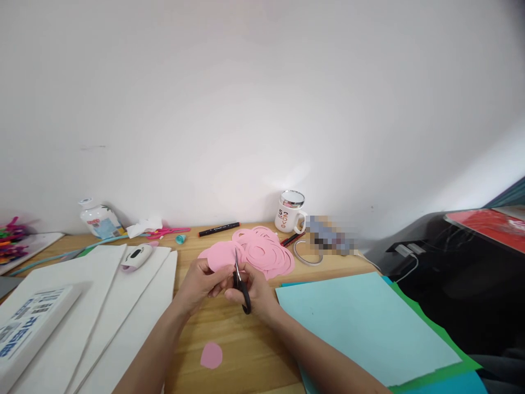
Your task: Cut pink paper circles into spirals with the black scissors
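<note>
My right hand [253, 293] is closed round black-handled scissors [241, 284], blades pointing up into a pink paper piece [221, 256]. My left hand [202, 283] pinches that pink piece from the left. Just behind it lies a heap of pink paper rings and cut-outs [264, 250] on the wooden desk [241, 339]. A small pink paper disc [211, 355] lies on the desk near my forearms.
White sheets [118, 306] and a white box [28, 328] lie left, with a white device [137, 256] on them. Light blue and green sheets [365, 323] lie right. At the back stand a bottle [98, 219], marker [219, 229], mug [290, 212], tape ring [307, 253]. A black printer [459, 262] stands far right.
</note>
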Demonstrator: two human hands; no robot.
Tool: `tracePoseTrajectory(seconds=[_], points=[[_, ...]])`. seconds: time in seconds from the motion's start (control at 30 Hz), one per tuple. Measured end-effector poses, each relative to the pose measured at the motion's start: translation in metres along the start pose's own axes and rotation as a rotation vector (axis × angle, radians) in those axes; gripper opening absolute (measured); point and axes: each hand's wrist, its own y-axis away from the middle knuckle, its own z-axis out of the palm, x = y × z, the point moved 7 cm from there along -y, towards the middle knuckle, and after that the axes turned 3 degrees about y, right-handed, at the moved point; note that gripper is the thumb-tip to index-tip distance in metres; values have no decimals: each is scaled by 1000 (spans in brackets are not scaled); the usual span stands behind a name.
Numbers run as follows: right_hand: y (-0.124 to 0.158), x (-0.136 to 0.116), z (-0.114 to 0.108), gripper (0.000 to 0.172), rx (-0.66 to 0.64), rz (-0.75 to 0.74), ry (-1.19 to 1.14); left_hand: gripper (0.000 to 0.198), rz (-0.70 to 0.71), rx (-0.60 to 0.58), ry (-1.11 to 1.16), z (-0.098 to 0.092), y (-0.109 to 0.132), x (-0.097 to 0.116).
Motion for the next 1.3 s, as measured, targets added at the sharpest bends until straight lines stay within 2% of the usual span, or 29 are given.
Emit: tracePoseTrajectory(seconds=[0.3,0.63,1.3], points=[[0,-3,-4,51,31,-6,29,43,38,90,39,-6,0,5],[0,0,-6,44,62,-16,29,41,64,103,1,-7,1,8],[1,9,-7,41,78,80,78,41,90,137,5,-14,-2,5]])
